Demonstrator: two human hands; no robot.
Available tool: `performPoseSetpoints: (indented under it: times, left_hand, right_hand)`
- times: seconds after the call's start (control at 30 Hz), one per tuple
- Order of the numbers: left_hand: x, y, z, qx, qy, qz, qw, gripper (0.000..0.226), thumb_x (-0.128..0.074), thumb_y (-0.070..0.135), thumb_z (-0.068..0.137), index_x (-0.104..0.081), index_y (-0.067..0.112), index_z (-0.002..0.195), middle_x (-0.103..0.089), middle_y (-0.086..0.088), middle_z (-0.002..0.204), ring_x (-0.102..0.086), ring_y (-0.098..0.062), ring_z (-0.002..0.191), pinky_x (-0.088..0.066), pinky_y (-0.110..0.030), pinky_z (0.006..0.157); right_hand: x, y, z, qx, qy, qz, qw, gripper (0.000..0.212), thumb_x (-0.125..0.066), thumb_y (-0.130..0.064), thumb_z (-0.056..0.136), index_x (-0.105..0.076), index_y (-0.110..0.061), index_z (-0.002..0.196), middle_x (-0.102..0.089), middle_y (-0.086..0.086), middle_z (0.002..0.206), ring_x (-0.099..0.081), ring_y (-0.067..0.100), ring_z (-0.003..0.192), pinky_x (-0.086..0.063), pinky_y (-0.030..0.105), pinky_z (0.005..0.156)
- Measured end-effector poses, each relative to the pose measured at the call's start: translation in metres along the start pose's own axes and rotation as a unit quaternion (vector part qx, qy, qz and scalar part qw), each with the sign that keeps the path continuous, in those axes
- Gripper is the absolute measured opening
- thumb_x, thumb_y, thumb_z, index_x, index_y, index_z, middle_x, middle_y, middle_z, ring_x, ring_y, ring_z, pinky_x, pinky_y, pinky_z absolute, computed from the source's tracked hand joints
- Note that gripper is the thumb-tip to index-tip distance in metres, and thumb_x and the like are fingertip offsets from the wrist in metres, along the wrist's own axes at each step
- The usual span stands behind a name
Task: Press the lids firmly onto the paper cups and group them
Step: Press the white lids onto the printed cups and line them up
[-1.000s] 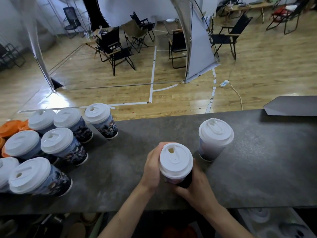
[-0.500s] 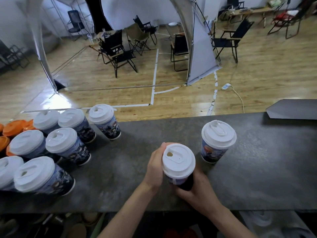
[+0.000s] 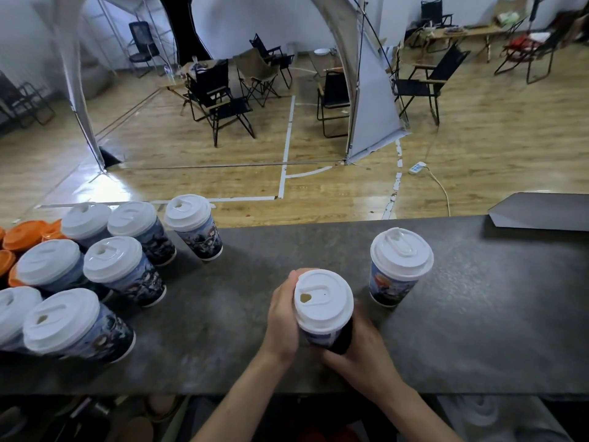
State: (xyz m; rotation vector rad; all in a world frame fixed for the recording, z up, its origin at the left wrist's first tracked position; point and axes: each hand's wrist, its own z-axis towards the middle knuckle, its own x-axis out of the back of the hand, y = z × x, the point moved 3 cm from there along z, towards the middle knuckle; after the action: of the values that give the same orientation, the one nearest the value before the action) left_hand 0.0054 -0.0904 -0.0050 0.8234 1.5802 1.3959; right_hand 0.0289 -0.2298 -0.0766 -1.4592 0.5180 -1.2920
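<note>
I have one paper cup (image 3: 320,338) between both my hands, close to the near edge of the worktop (image 3: 239,301), about in its middle. My left hand (image 3: 283,317) is wrapped around the cup's left side, with the fingers (image 3: 291,282) curled up to just under the rim of the white lid (image 3: 323,299). My right hand (image 3: 363,349) grasps the lower part of the cup from the right and the near side. The lid sits on the cup and looks level. Whether the cup's bottom touches the worktop I cannot tell, because my hands hide it.

I judge that I am in the pressing step for this cup: the lid is on, but from above I cannot see if its rim is snapped down all the way round. The next move, I think, calls for downward pressure on the lid's edge, even on every side, while one hand holds the body without crushing the thin paper wall. After that the cup should go to the group of lidded cups (image 3: 124,269) at the left end of the worktop. One more lidded cup (image 3: 392,287) stands alone just to the right of mine, a little nearer the far edge, and it must join them too. Some orange lids (image 3: 25,229) lie at the far left corner.
</note>
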Motion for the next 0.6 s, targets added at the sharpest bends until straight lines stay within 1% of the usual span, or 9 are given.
performPoseSetpoints:
  times: [0.03, 0.1, 0.17, 0.27, 0.33, 0.4, 0.47, 0.53, 0.6]
  left_hand:
    - [0.001, -0.003, 0.003, -0.002, -0.002, -0.007, 1.0, 0.04, -0.041, 0.024, 0.103, -0.075, 0.011, 0.085, -0.077, 0.005, 0.081, -0.069, -0.002, 0.08, -0.051, -0.016, 0.076]
    - [0.004, -0.005, 0.01, 0.045, -0.044, -0.03, 0.998, 0.046, -0.042, 0.039, 0.095, -0.079, 0.012, 0.089, -0.077, -0.004, 0.091, -0.07, -0.012, 0.089, -0.053, -0.025, 0.082]
    - [0.005, -0.005, 0.014, 0.075, -0.076, -0.045, 0.993, 0.049, -0.042, 0.044, 0.094, -0.081, 0.014, 0.091, -0.076, -0.009, 0.095, -0.07, -0.018, 0.092, -0.053, -0.028, 0.085]
    - [0.006, -0.008, 0.017, 0.036, -0.04, -0.043, 0.998, 0.044, -0.042, 0.034, 0.092, -0.08, 0.018, 0.08, -0.076, -0.001, 0.086, -0.068, -0.012, 0.085, -0.052, -0.026, 0.082]
    - [0.005, -0.012, 0.016, 0.009, -0.025, -0.044, 0.999, 0.04, -0.041, 0.031, 0.092, -0.076, 0.014, 0.082, -0.075, 0.002, 0.083, -0.066, -0.01, 0.081, -0.052, -0.025, 0.08]
    - [0.004, -0.011, 0.018, 0.024, -0.042, -0.05, 0.998, 0.04, -0.041, 0.034, 0.093, -0.073, 0.009, 0.087, -0.075, -0.001, 0.085, -0.067, -0.011, 0.083, -0.052, -0.026, 0.081]
    - [0.001, -0.005, 0.019, 0.056, -0.083, -0.063, 0.993, 0.05, -0.039, 0.04, 0.096, -0.072, 0.003, 0.098, -0.074, -0.01, 0.094, -0.069, -0.019, 0.091, -0.053, -0.03, 0.085]
    - [0.0, -0.003, 0.021, 0.043, -0.094, -0.049, 0.993, 0.051, -0.037, 0.037, 0.098, -0.072, -0.001, 0.101, -0.075, -0.013, 0.097, -0.069, -0.021, 0.093, -0.053, -0.029, 0.085]
    - [-0.001, -0.006, 0.019, -0.004, -0.058, 0.006, 0.998, 0.046, -0.036, 0.027, 0.097, -0.073, -0.001, 0.098, -0.076, -0.008, 0.094, -0.069, -0.017, 0.09, -0.052, -0.024, 0.083]
  right_hand:
    - [0.0, 0.001, 0.0, -0.004, 0.001, 0.003, 1.0, 0.067, -0.088, -0.036, 0.068, -0.056, -0.026, 0.126, -0.064, -0.017, 0.125, -0.059, -0.005, 0.117, -0.053, 0.03, 0.095]
    - [0.001, 0.002, 0.0, -0.003, 0.001, 0.004, 1.0, 0.063, -0.089, -0.035, 0.069, -0.056, -0.028, 0.123, -0.065, -0.015, 0.122, -0.061, -0.003, 0.116, -0.053, 0.031, 0.095]
    - [0.001, 0.0, 0.0, 0.009, -0.004, 0.004, 1.0, 0.062, -0.089, -0.034, 0.071, -0.055, -0.032, 0.123, -0.064, -0.013, 0.124, -0.061, 0.0, 0.117, -0.052, 0.029, 0.096]
    - [-0.001, 0.0, 0.0, 0.017, -0.012, -0.003, 1.0, 0.069, -0.087, -0.038, 0.07, -0.052, -0.031, 0.129, -0.061, -0.017, 0.128, -0.058, -0.002, 0.12, -0.049, 0.021, 0.096]
    - [-0.002, 0.002, 0.001, 0.011, -0.016, -0.001, 1.0, 0.073, -0.087, -0.041, 0.068, -0.051, -0.03, 0.13, -0.059, -0.022, 0.129, -0.056, -0.006, 0.12, -0.046, 0.015, 0.096]
    - [-0.002, 0.004, 0.001, 0.01, -0.02, -0.003, 1.0, 0.071, -0.087, -0.044, 0.069, -0.049, -0.036, 0.129, -0.057, -0.028, 0.128, -0.054, -0.011, 0.119, -0.043, 0.01, 0.096]
    - [-0.001, 0.006, 0.001, 0.013, -0.018, -0.003, 1.0, 0.067, -0.087, -0.041, 0.071, -0.048, -0.041, 0.126, -0.055, -0.033, 0.127, -0.053, -0.015, 0.118, -0.041, 0.007, 0.095]
    - [-0.002, 0.007, 0.001, 0.014, -0.014, -0.002, 1.0, 0.068, -0.086, -0.037, 0.072, -0.051, -0.037, 0.13, -0.058, -0.028, 0.129, -0.053, -0.012, 0.121, -0.041, 0.009, 0.098]
    - [-0.003, 0.008, 0.001, 0.011, -0.014, 0.005, 1.0, 0.075, -0.088, -0.035, 0.072, -0.053, -0.027, 0.138, -0.058, -0.022, 0.137, -0.052, -0.009, 0.128, -0.04, 0.011, 0.102]
